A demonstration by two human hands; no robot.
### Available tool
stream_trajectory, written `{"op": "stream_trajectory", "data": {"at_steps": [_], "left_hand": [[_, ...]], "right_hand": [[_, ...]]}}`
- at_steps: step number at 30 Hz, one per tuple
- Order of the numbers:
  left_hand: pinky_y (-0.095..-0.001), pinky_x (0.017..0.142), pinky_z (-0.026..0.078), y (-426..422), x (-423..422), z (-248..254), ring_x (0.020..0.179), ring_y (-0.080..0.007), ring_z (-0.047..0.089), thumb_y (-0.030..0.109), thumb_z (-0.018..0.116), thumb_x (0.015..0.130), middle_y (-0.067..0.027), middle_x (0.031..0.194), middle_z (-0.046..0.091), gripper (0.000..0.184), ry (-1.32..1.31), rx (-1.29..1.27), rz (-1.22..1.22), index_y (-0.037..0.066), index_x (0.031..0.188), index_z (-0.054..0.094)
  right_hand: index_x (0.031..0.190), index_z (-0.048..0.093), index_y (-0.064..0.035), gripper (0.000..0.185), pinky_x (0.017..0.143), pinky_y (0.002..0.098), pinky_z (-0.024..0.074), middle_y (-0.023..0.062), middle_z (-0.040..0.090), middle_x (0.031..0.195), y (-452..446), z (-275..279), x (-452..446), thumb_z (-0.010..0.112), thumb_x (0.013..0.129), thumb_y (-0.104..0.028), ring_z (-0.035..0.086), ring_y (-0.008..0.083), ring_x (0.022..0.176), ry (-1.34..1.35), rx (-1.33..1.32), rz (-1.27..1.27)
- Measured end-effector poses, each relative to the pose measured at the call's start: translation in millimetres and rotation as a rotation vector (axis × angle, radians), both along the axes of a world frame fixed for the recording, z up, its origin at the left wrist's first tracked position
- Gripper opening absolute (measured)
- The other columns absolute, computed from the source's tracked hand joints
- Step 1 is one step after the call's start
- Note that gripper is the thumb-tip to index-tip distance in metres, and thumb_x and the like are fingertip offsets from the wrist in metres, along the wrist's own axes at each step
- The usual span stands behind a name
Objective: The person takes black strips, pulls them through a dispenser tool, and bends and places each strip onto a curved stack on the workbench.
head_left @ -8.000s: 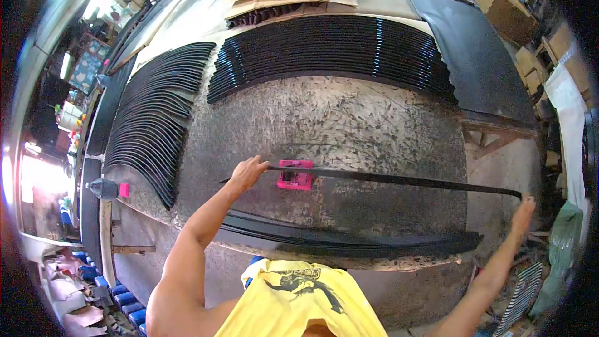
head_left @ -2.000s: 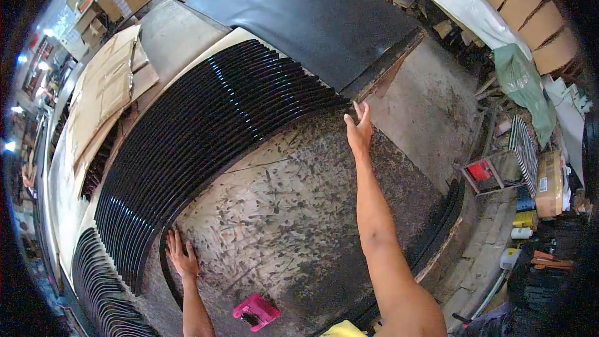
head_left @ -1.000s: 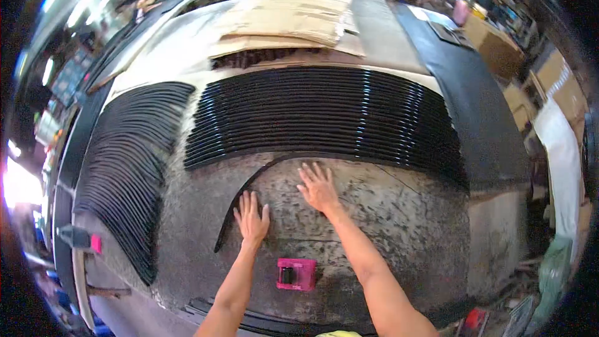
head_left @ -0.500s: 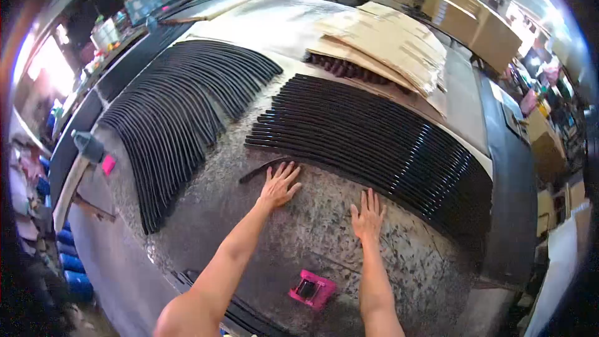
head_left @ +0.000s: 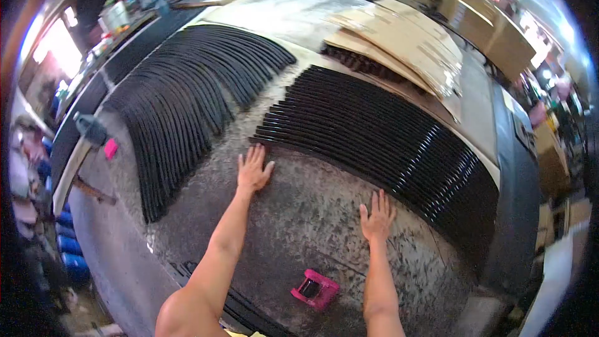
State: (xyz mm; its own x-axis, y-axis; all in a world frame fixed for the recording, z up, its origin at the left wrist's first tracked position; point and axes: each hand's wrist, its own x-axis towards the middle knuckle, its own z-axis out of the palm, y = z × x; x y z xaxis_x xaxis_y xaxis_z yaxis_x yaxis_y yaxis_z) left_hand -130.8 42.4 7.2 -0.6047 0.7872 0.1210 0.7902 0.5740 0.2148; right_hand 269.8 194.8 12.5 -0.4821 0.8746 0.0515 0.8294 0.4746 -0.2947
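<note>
Black strips [head_left: 355,122] lie side by side in a wide block on the worn table [head_left: 274,212]. At the near left end of this block, my left hand [head_left: 254,170] is spread, its fingertips touching the nearest strip. My right hand [head_left: 377,217] lies open further right, fingertips at the block's near edge. Neither hand grips anything. A pink object with a black part [head_left: 315,289] rests on the table, between my forearms. Another group of curved black strips [head_left: 181,100] lies to the left.
Flat cardboard [head_left: 399,43] lies beyond the strips. A grey object [head_left: 90,129] and a small pink piece [head_left: 110,148] are at the left edge. More loose black strips [head_left: 249,312] lie along the near edge. Cardboard boxes [head_left: 486,28] stand at the back right.
The loose left end of the nearest strip has moved up against the block. My left hand has shifted left and slightly upward in view; my right hand has hardly moved.
</note>
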Motion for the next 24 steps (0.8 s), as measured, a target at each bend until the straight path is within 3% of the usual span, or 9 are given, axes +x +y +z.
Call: {"op": "stream_trajectory", "data": {"at_steps": [3,6,10,11,13,18,19,22,24], "left_hand": [[-0.0457,0.121,0.024,-2,24,54,0.148,-0.0353,0.033,0.046,0.05,0.1,-0.0189,0.157,0.039,0.065,-0.082,-0.016,-0.005,0.003,0.148,0.046],[-0.047,0.121,0.023,1,23,30,0.149,-0.0318,0.032,0.045,0.046,0.103,-0.0171,0.158,0.039,0.064,0.023,-0.036,-0.047,0.002,0.151,0.042],[-0.0585,0.118,0.022,-20,42,-10,0.152,-0.0328,0.023,0.043,0.038,0.107,-0.0144,0.166,0.023,0.065,0.096,-0.128,0.038,0.003,0.157,0.029],[-0.0591,0.117,0.025,-24,83,17,0.152,-0.034,0.024,0.042,0.038,0.107,-0.0145,0.166,0.023,0.064,0.082,-0.203,0.066,0.003,0.157,0.029],[-0.0588,0.115,0.028,-45,104,-11,0.15,-0.034,0.027,0.041,0.038,0.107,-0.0136,0.166,0.024,0.062,0.199,-0.203,-0.017,0.005,0.157,0.029],[-0.0566,0.115,0.029,-104,155,1,0.152,-0.0347,0.023,0.041,0.037,0.108,-0.0137,0.167,0.02,0.061,-0.037,-0.256,-0.113,0.007,0.158,0.028],[-0.0553,0.114,0.031,-114,152,2,0.15,-0.0354,0.027,0.04,0.037,0.109,-0.0147,0.165,0.023,0.059,-0.093,-0.248,-0.145,0.006,0.157,0.03],[-0.0482,0.114,0.034,-156,147,13,0.143,-0.0381,0.038,0.041,0.043,0.107,-0.0214,0.154,0.039,0.059,-0.294,-0.057,-0.183,0.0,0.149,0.041],[-0.0425,0.115,0.035,-188,164,41,0.136,-0.0402,0.046,0.043,0.048,0.104,-0.0272,0.144,0.051,0.061,-0.445,0.132,-0.184,-0.006,0.142,0.049]], "right_hand": [[0.155,0.037,-0.0122,0.077,0.122,0.0566,0.016,0.0105,0.032,0.163,-4,-1,-1,0.047,0.096,-0.061,0.034,0.0324,0.147,0.052,-0.061,-0.048],[0.149,0.044,-0.0044,0.072,0.12,0.0549,0.0233,0.0142,0.04,0.158,-6,-1,9,0.052,0.097,-0.053,0.037,0.0323,0.145,0.169,0.006,-0.072],[0.151,0.042,-0.0053,0.069,0.124,0.0484,0.0176,0.0113,0.038,0.159,-6,-1,16,0.044,0.101,-0.052,0.03,0.0266,0.149,0.12,0.031,-0.091],[0.152,0.041,-0.006,0.068,0.124,0.0481,0.0173,0.0105,0.036,0.16,-9,-2,17,0.043,0.101,-0.052,0.029,0.0257,0.15,0.104,0.023,-0.067],[0.147,0.047,-0.005,0.067,0.123,0.0497,0.0188,0.011,0.04,0.158,-9,-16,19,0.051,0.097,-0.048,0.032,0.0264,0.148,0.251,0.091,-0.072],[0.145,0.051,-0.0066,0.064,0.121,0.0501,0.0216,0.0101,0.042,0.157,-7,-23,70,0.056,0.095,-0.046,0.036,0.0276,0.145,0.326,0.125,-0.183],[0.154,0.037,-0.0088,0.069,0.125,0.0449,0.0131,0.0078,0.029,0.164,-10,-2,98,0.042,0.101,-0.052,0.02,0.0234,0.153,0.137,-0.057,-0.162],[0.149,0.044,-0.0086,0.061,0.12,0.0455,0.0261,0.0117,0.042,0.156,-17,-9,174,0.05,0.1,-0.044,0.035,0.0274,0.146,0.263,0.081,-0.27],[0.133,0.058,-0.0064,0.043,0.107,0.0463,0.0425,0.0164,0.061,0.134,-19,-11,239,0.056,0.099,-0.033,0.054,0.0314,0.128,0.417,0.105,-0.422]]}}
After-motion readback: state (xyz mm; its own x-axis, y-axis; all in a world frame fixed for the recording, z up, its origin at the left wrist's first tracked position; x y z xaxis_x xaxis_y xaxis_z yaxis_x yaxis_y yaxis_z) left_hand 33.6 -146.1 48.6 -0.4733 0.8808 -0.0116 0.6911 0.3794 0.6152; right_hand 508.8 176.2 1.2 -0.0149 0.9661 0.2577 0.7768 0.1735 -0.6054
